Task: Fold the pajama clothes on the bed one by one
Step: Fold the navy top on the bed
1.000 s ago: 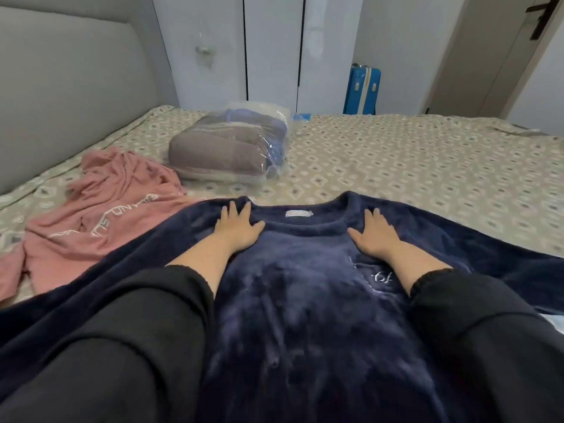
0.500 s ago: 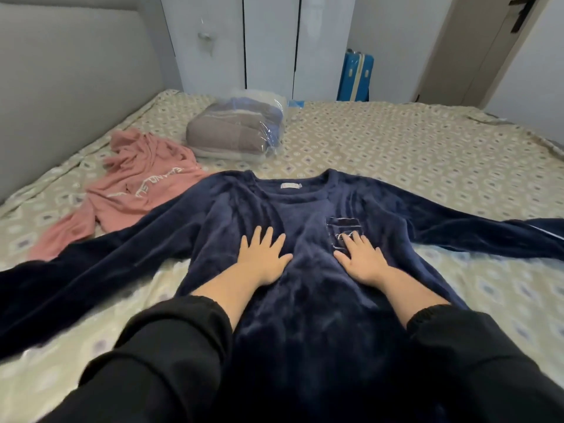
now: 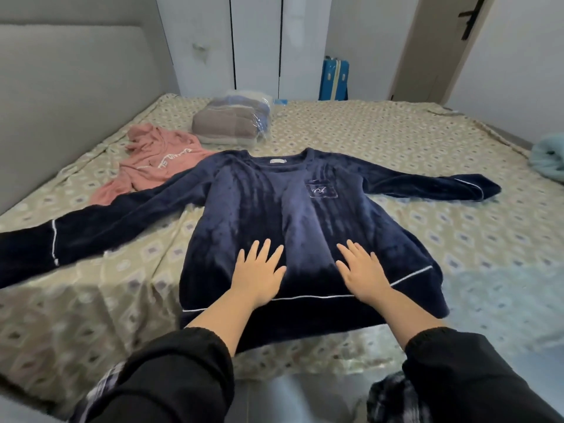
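A navy fleece pajama top (image 3: 293, 209) lies face up on the bed, sleeves spread out to both sides, white piping along hem and cuffs. My left hand (image 3: 258, 274) presses flat on its lower front, fingers straight and spread. My right hand (image 3: 363, 271) lies flat beside it, just above the hem piping. A crumpled pink pajama garment (image 3: 158, 161) with white lettering lies at the far left, partly under the navy left sleeve.
The bed (image 3: 396, 141) has a patterned beige sheet and a grey headboard on the left. A plastic-wrapped bundle of folded bedding (image 3: 232, 123) sits behind the pajamas. A light blue cloth (image 3: 547, 157) lies at the right edge. A blue suitcase (image 3: 334, 79) stands by the wardrobe.
Both hands have slid down the navy top from the collar to near the hem, smoothing it flat. The view has pulled back, so the whole top and both sleeves show.
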A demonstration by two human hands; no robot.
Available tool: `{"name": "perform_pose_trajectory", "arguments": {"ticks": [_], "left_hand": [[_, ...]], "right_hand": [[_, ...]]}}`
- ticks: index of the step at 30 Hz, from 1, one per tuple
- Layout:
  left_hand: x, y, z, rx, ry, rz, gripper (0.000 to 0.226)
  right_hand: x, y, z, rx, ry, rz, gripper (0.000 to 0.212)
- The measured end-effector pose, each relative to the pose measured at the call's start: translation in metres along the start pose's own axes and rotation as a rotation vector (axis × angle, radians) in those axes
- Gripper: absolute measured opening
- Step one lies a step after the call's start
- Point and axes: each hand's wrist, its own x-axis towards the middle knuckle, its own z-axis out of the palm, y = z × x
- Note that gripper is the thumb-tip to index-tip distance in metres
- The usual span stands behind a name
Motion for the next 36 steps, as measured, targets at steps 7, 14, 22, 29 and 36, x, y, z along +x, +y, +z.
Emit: {"name": "perform_pose_trajectory", "arguments": {"ticks": [7, 14, 22, 29, 36], "left_hand": [[-0.021, 0.011, 0.008, -0.031, -0.006, -0.016, 0.059], [-0.013, 0.007, 0.004, -0.058, -0.075, -0.036, 0.065], [-0.01, 0.007, 0.003, -0.093, -0.095, -0.049, 0.068], [-0.011, 0.007, 0.001, -0.078, -0.096, -0.042, 0.085], [-0.011, 0.006, 0.005, -0.066, -0.09, -0.035, 0.095]], "right_hand": [[-0.032, 0.032, -0.027, 0.305, 0.454, 0.177, 0.032], [-0.034, 0.093, -0.053, 0.521, 0.169, 0.604, 0.033], [-0.035, 0.094, -0.068, 0.961, 0.228, 0.681, 0.011], [-0.045, 0.113, -0.061, 0.615, 0.261, 0.957, 0.055], [-0.026, 0.043, -0.04, 0.001, 0.228, 0.118, 0.048]]}}
